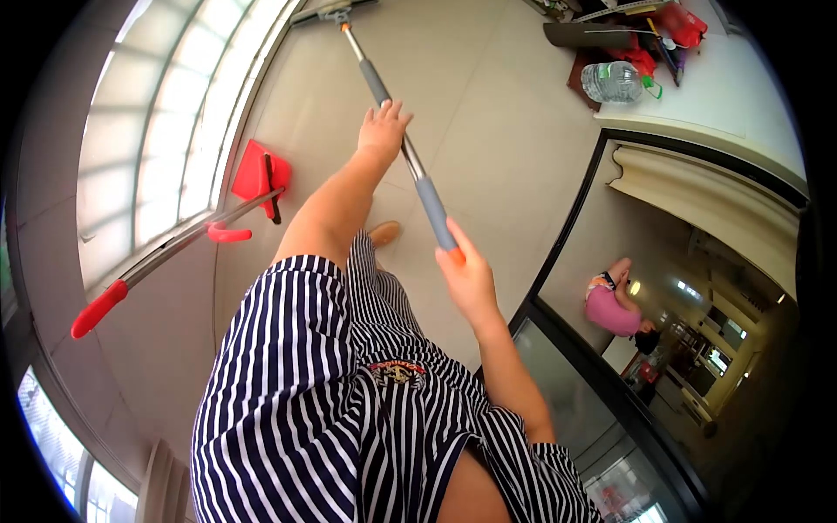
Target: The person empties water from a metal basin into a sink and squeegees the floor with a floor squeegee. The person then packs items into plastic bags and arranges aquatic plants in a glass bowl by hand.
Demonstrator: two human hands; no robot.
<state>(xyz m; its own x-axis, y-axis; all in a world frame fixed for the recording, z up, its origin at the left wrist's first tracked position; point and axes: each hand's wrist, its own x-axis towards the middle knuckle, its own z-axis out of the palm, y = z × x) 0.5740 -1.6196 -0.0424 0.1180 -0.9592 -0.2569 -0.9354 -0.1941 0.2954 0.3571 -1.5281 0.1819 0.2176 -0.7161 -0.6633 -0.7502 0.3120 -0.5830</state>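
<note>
Mop (411, 160) slants across the tiled floor (488, 96), its flat head (333, 14) far out by the window (166, 113) and partly cut off at the top edge. Both hands on the pole, well apart from each other. Right hand (469, 277) closed round the near end, beside the orange cap (458, 255). Left hand (382, 132) lies over the pole farther along, near the upper grey sleeve (374, 81); how tightly its fingers wrap cannot be told.

Handling, as judged: pole looks like thin metal, light and stiff, unlikely to break easily. Bare metal probably slicker than the grey sleeves, especially with damp palms. Weight likely gathers at the far head, so a spread hold suits it: right hand by the cap, left on the upper sleeve.

Nearby, to the left: red dustpan (255, 174) by the window wall, apart from the mop, long handle tilted.
</note>
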